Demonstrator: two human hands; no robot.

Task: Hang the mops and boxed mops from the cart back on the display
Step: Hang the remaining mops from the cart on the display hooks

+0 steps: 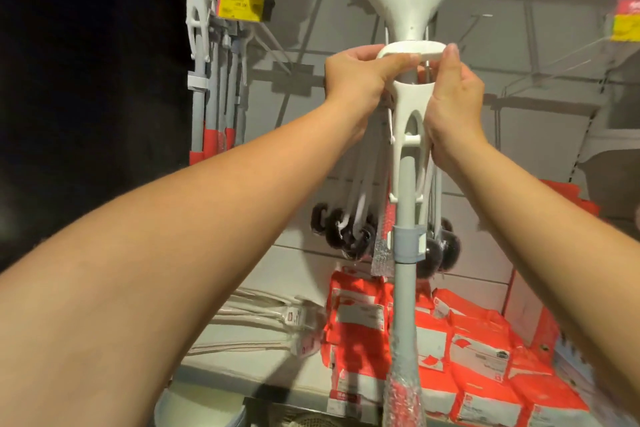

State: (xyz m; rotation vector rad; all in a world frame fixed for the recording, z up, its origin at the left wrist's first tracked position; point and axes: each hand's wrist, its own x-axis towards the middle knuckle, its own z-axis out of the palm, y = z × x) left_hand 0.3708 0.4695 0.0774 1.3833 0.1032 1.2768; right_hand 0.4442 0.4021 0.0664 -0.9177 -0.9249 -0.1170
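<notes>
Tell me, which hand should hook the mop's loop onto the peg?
Probably the left hand: its fingers pinch the white loop on the mop handle. The right hand steadies the fork lower down. The peg itself is hard to see.

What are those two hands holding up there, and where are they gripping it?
A white-handled mop, by its top: the left hand pinches the loop grip, and the right hand steadies the loop and the forked neck below it.

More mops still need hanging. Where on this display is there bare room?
Bare wall between the left mops and the held mop, and right of the right hand. Crowded below: brushes, red packs.
</notes>
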